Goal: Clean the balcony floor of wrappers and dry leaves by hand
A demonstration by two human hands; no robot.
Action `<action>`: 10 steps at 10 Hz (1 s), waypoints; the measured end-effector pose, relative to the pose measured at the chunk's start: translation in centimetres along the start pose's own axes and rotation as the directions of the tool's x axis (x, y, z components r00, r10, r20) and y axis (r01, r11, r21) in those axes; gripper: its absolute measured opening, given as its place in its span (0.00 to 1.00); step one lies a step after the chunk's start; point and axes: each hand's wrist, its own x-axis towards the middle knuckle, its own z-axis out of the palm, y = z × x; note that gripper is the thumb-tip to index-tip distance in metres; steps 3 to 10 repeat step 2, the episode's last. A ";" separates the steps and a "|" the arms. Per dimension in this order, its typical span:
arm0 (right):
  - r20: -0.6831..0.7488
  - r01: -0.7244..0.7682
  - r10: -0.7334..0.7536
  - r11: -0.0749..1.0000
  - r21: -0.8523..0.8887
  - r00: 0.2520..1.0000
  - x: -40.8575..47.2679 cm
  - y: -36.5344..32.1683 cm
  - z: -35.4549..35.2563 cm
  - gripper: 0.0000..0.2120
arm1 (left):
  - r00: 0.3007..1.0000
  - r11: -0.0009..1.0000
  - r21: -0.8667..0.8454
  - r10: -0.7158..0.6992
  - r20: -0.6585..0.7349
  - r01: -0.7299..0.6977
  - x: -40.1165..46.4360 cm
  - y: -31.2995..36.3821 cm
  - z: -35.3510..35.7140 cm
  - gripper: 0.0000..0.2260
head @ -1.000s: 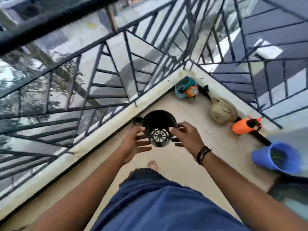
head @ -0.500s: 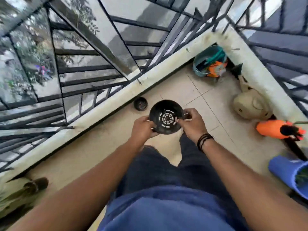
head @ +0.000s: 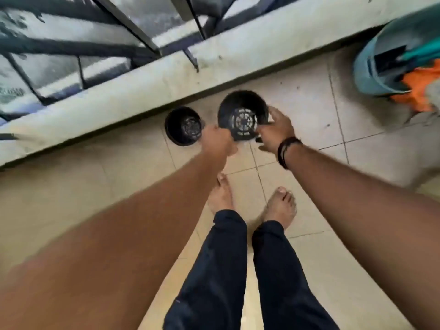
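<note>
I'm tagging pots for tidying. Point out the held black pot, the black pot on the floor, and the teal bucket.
held black pot (head: 242, 120), head view, slotted base inside.
black pot on the floor (head: 182, 126), head view, inner bottom.
teal bucket (head: 367, 72), head view, outer wall.

Beige tiled floor (head: 297, 110), thin dark grout lines. Weathered, stained pale concrete kerb (head: 147, 82) runs diagonally across far side, rising toward right. Dark metal railing (head: 133, 25) with slanted bars fixed on kerb; blurred ground visible beyond. Soft, even daylight.

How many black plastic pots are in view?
2: one held pot between both hands, one floor pot beside the ledge. Others may be out of frame.
</note>
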 end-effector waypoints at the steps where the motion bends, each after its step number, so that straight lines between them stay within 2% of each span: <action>1: 0.031 0.016 -0.015 1.000 -0.025 0.999 4.1 0.1 1.8 0.30 | 0.999 0.999 -0.034 -0.042 0.001 0.042 4.8 -0.7 1.2 0.14; 2: 0.050 0.040 -0.037 0.998 -0.046 0.998 7.2 0.1 3.0 0.31 | 0.993 0.987 -0.129 -0.106 -0.050 0.099 8.7 -1.6 2.2 0.12; 10: 0.050 0.040 -0.037 0.998 -0.046 0.998 7.2 0.1 3.0 0.31 | 0.993 0.987 -0.129 -0.106 -0.050 0.099 8.7 -1.6 2.2 0.12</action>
